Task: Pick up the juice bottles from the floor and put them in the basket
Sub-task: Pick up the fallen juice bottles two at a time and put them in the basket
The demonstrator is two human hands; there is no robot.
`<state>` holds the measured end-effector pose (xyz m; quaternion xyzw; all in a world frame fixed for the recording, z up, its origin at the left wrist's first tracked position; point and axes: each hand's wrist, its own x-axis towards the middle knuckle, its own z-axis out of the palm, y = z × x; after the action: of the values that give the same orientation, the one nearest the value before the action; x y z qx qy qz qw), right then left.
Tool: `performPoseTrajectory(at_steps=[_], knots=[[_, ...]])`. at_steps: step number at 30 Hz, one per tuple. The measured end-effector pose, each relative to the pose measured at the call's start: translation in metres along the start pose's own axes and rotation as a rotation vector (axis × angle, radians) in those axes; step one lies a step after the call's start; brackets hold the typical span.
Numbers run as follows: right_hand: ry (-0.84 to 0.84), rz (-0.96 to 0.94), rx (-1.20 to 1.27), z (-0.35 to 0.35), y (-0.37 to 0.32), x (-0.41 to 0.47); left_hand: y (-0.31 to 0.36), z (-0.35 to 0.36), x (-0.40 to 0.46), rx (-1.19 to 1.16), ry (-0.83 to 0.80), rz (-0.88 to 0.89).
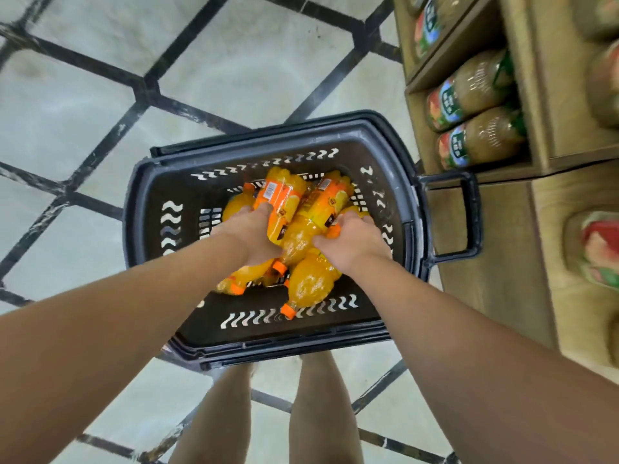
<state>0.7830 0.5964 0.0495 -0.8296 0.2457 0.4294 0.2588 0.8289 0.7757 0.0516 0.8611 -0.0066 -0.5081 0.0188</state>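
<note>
A dark grey plastic basket (152,209) stands on the tiled floor straight below me. Several orange juice bottles with orange caps lie piled inside it. My left hand (249,234) reaches into the basket and grips one labelled bottle (281,199) from its left side. My right hand (355,242) is closed around a second labelled bottle (320,212) lying beside the first, over the pile. Another bottle (313,283) rests at the near side with its cap pointing towards me. Both hands are inside the basket's rim.
A wooden shelf unit (522,229) stands close on the right, holding rows of green-capped juice bottles (469,95). The basket's handle (465,216) sticks out towards it. My bare legs (268,413) stand just behind the basket. Pale floor tiles (83,112) with dark lines spread left and ahead.
</note>
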Motion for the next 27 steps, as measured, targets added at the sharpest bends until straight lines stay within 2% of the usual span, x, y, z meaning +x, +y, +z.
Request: performPoseTrajectory(at_steps=[4,8,13,21,27], knots=[[-0.006,-0.042,-0.100,-0.029,-0.017,-0.038,-0.001,-0.035,-0.040,0.133,0.008,0.130],[0.004,-0.089,-0.056,-0.077,-0.033,-0.095,0.017,-0.084,-0.096,0.241,0.011,0.254],[-0.004,-0.134,-0.129,-0.164,-0.051,-0.211,0.055,-0.170,-0.208,0.340,0.139,0.407],[0.265,-0.071,-0.127,-0.289,-0.055,-0.455,0.104,-0.282,-0.426,0.328,0.310,0.696],[0.521,-0.004,-0.040,-0.332,-0.038,-0.623,0.134,-0.314,-0.572,0.407,0.357,0.871]])
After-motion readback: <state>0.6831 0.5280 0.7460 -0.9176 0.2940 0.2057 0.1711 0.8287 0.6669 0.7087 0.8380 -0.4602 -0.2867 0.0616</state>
